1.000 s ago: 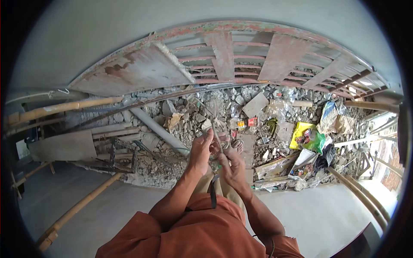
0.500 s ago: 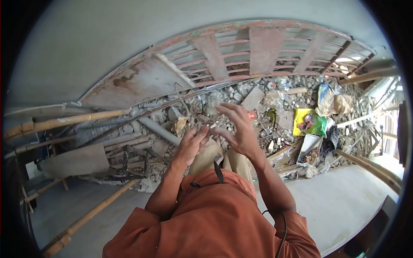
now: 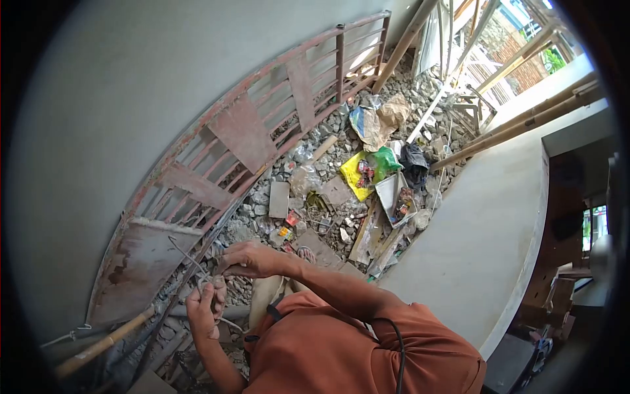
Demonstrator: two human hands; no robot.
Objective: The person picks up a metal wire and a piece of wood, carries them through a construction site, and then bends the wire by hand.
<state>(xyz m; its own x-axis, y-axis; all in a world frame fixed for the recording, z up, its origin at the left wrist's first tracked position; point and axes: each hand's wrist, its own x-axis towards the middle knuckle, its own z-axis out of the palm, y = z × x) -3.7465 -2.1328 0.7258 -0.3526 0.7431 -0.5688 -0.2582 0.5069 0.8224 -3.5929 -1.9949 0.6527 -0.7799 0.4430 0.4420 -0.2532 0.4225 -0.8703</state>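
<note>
Thin pale cord runs up from my left hand, whose fingers are curled round it, and its other end trails out below toward my legs. Just above, my right hand pinches at the same cord with bent fingers. Both hands are close together over the rubble, near the rusty metal gate that leans on the wall. Where the cord loops between the fingers, the details are too small to tell.
Broken stones and rubble cover the ground, with a yellow bag, green plastic and a white tray. Bamboo poles cross at the right, and another pole lies lower left. A low wall stands at right.
The view has turned toward the right. My right hand, spread and apart before, now has its fingers bent in at the cord. Both hands appear farther left in the view.
</note>
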